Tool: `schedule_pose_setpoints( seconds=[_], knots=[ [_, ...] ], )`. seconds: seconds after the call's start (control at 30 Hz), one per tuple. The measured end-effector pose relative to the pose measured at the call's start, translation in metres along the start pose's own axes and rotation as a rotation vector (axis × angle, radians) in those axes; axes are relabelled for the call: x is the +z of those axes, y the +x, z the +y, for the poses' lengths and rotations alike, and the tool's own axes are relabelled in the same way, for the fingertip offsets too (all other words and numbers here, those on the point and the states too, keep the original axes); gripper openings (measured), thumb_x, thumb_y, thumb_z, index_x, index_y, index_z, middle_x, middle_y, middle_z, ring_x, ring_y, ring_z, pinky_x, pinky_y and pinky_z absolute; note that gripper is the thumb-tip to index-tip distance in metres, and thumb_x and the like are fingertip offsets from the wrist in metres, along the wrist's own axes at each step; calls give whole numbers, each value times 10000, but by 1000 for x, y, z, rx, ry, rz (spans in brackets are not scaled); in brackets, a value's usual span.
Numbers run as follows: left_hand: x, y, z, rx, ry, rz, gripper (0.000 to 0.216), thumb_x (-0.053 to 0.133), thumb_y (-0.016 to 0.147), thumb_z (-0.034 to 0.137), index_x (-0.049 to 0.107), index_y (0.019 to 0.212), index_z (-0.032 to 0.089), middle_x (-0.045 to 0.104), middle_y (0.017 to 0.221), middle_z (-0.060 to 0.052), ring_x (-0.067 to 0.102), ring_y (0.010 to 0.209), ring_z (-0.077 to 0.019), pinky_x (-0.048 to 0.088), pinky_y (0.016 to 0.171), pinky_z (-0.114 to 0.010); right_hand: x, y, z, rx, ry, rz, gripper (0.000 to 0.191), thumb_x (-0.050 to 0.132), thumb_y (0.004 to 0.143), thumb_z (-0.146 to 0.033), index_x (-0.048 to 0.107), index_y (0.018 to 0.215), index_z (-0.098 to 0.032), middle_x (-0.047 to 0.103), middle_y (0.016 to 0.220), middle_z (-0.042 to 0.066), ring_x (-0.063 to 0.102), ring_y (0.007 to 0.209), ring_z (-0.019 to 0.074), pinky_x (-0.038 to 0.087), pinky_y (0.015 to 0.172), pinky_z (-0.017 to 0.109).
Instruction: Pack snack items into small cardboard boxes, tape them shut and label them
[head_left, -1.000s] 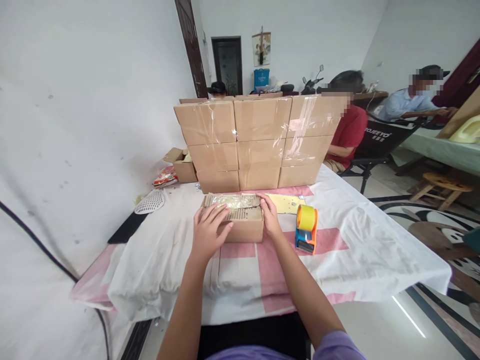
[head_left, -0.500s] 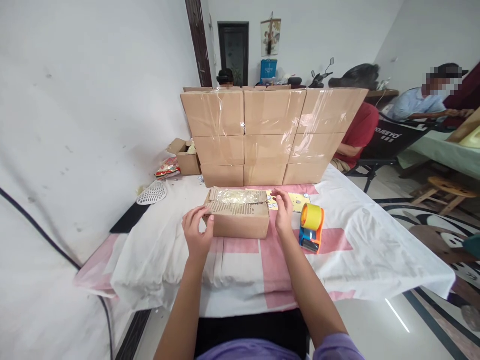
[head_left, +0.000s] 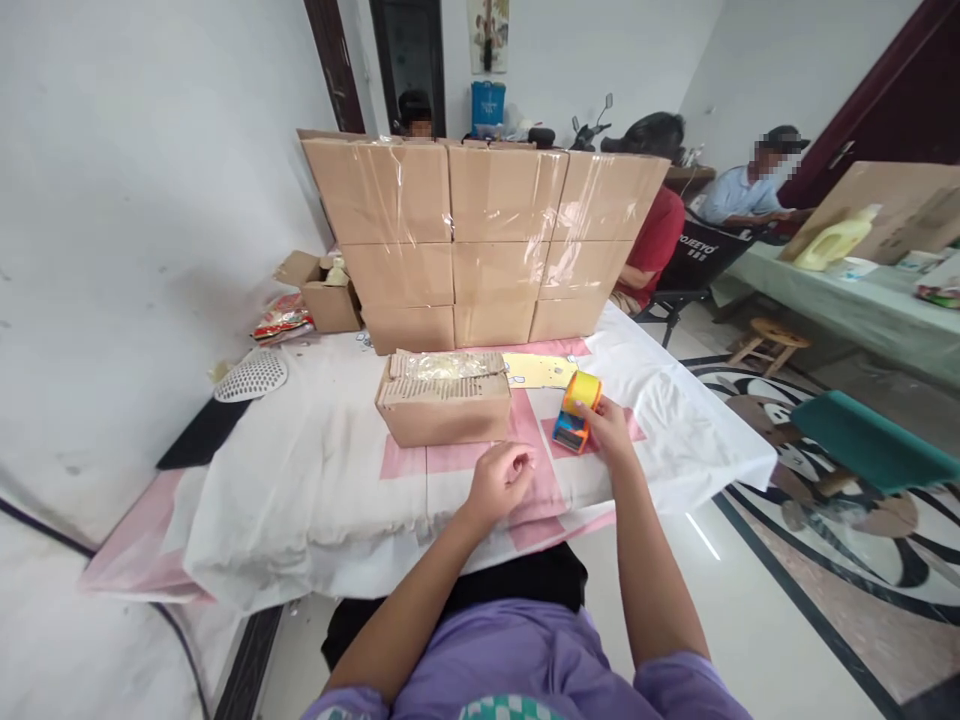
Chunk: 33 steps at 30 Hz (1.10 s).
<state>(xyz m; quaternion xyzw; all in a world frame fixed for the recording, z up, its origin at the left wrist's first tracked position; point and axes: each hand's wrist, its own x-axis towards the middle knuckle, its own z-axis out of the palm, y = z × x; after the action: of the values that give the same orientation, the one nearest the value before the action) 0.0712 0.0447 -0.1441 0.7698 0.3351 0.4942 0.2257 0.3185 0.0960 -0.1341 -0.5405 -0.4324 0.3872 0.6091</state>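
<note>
Bright, even light, glare streaking the floor (head_left: 703, 537), edges bowed by the wide lens, focus mostly sharp.

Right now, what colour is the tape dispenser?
Tape dispenser: orange and blue, yellow roll; head view.

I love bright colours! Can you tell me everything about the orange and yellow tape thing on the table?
The tape dispenser is an orange plastic holder with a blue lower end and a yellow roll of tape on top. It sits on the pink-and-white tablecloth, right of the cardboard box and apart from it. The right hand touches its right side.
</note>
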Motion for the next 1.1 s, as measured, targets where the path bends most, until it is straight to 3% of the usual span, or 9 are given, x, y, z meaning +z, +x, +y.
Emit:
schedule_pose_setpoints(
  seconds=[0.07,0.2,0.3,0.67,1.1],
  knots=[
    [13,-3,6,-58,-6,-67,224,578,942,305,621,1152,242,702,897,-37,662,758,-182,555,693,-323,16,-12,0,-35,10,-19,505,820,671,-571,710,957,-169,761,950,113,716,846,279,590,806,444],
    [18,-7,9,-136,53,-110,509,724,857,347,520,1316,259,655,1180,-90,652,1064,-264,550,897,-413,51,-42,-3,-143,87,-23,469,655,837,-616,678,1054,-201,760,1004,109,720,892,263,589,824,426],
    [11,-9,8,-154,117,-131,610,765,824,357,496,1363,265,613,1183,-98,625,1100,-287,533,923,-437,68,-56,2,-157,160,23,416,597,880,-607,640,1048,-229,755,969,78,725,864,248,592,813,412],
    [-6,-3,-2,-62,228,-254,320,661,920,392,705,1224,300,549,980,-46,601,901,-212,513,830,-350,72,-52,17,-105,100,-4,433,541,892,-645,616,918,-220,664,797,15,626,707,201,527,676,338],
    [20,-4,-13,-104,43,-147,248,476,1024,298,629,1208,236,590,1053,-70,608,967,-191,533,869,-314,74,-52,17,-157,48,-4,429,527,910,-652,604,838,-236,618,761,0,558,696,194,471,672,336]
  ],
)
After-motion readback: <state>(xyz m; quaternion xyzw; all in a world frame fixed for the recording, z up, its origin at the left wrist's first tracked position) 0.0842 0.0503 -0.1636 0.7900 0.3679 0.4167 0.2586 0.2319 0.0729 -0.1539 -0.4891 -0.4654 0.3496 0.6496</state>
